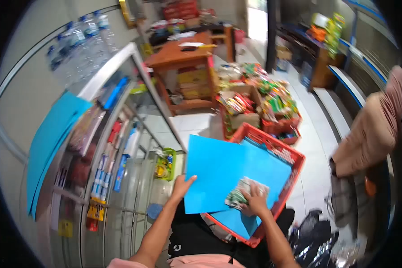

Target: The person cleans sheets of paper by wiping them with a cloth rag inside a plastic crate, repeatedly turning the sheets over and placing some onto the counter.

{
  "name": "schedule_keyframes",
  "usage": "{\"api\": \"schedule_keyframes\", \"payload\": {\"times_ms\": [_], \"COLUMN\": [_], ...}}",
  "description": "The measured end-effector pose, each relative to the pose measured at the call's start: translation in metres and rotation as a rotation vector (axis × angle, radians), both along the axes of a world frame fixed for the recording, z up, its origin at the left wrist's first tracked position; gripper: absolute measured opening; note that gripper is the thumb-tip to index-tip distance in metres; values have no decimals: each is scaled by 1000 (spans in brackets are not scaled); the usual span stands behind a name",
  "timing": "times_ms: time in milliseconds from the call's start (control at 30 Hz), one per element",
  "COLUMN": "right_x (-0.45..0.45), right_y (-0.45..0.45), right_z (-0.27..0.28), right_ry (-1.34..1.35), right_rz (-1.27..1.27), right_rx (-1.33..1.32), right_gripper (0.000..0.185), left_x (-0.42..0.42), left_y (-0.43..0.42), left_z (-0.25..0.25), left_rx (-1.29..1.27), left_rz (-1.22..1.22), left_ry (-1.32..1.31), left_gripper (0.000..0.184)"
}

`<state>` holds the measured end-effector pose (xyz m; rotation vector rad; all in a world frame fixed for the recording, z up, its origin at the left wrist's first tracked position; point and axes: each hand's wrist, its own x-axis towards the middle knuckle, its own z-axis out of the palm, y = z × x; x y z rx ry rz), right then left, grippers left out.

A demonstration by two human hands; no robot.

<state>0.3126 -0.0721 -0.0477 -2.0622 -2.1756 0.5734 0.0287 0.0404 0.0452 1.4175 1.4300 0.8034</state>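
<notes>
Blue sheet (216, 167) gripped at lower-left edge by left hand (182, 186), thumb on top; sheet located at center of frame, partly over red crate (291, 190). Patterned cloth (236, 194) pressed against blue surface under right hand (256, 201), fingers spread, right of center. More blue sheets (270, 167) held in crate. Cartons and packets (241, 103) grouped beyond crate, upper center. Glass cabinet (158, 102) seen at left; plastic bottles (90, 33) placed at upper left. Black plastic bag (313, 236) seen at lower right.
</notes>
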Motion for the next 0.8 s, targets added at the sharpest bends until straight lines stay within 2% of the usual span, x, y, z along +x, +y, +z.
{"api": "schedule_keyframes", "payload": {"times_ms": [33, 67, 133, 233, 300, 333, 400, 433, 500, 533, 567, 600, 633, 700, 800], "right_x": [7, 14, 29, 25, 24, 24, 26, 25, 22, 22, 23, 24, 26, 27, 25], "right_y": [1, 1, 3, 6, 7, 7, 7, 5, 1, 1, 1, 1, 0, -1, 0], "right_z": [-2, -4, -1, 11, 11, 15, 21, 22, 22, 22, 22, 21, 21, 22, 23], "right_ry": [-42, 33, 188, 122, 103, 107, 133, 148, 174, 185, 195, 204, 211, 221, 242], "right_rz": [-64, -138, -246, -301, -293, -289, -305, -317, -323, -321, -322, -325, -329, -334, -337], "right_rx": [17, 40, 26, -75, -74, -76, -78, -85, -97, -94, -89, -84, -79, -80, -70], "right_gripper": [69, 69, 71, 72, 71, 71, 68, 66, 65, 63, 62, 60, 59, 58, 55], "left_x": [6, 9, 11, 10, 11, 10, 1, -7, -27, -30, -36, -52, -55, -50, -60], "left_y": [-3, -4, -3, -3, -9, -11, -15, -15, -18, -16, -24, -16, -21, -56, -77], "left_z": [6, 10, 35, 78, 126, 150, 198, 217, 255, 270, 292, 296, 315, 351, 378], "left_rx": [71, 151, 73, 216, 440, 422, 592, 689, 712, 829, 925, 921, 875, 877, 967], "left_rz": [16, 11, -29, 9, -25, 42, 156, 196, 354, 321, 414, 741, 924, 388, 488], "left_ry": [32, 14, 137, 92, 201, 136, 119, 117, 158, -180, -24, -13, 7, -392, -327], "left_gripper": [29, 30, 26, 25, 26, 26, 21, 25, 26, 27, 33, 37, 42, 41, 38]}}
